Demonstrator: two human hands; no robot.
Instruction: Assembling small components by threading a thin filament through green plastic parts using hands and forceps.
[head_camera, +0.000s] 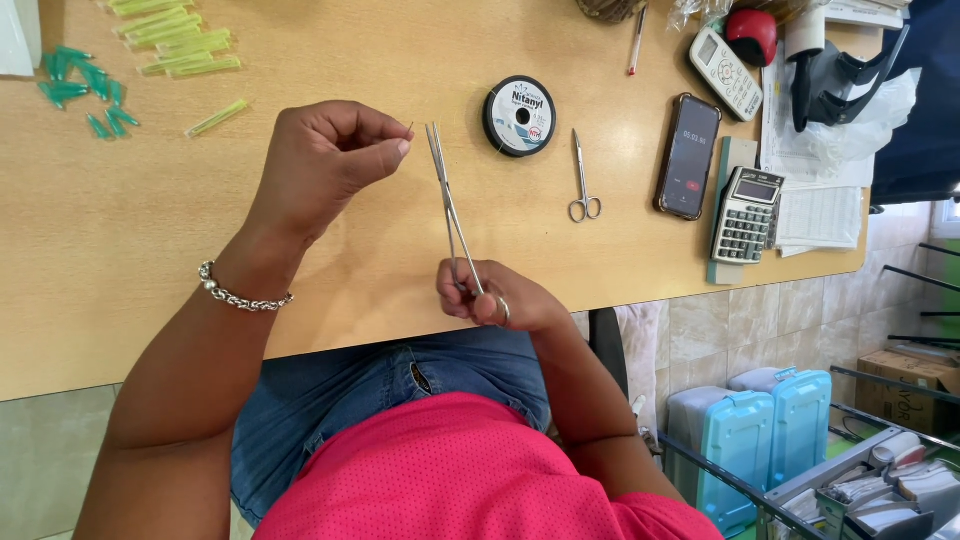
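My left hand (325, 165) hovers over the wooden table (150, 250), fingers pinched on a tiny thin object, perhaps a needle or hook, at the fingertips. My right hand (495, 298) grips the ring handles of long slim metal forceps (450, 205). Their tips point up toward my left fingertips, a small gap apart. A black spool of fishing line (519, 116) lies just beyond the forceps tips. Small metal scissors (583, 185) rest to the right of the spool.
Green and yellow-green plastic tubes (180, 40) lie at the far left. A smartphone (688, 155), calculator (745, 215), remote-like handset (726, 60), papers and a black tool sit at the right. Blue cases (760, 430) stand on the floor.
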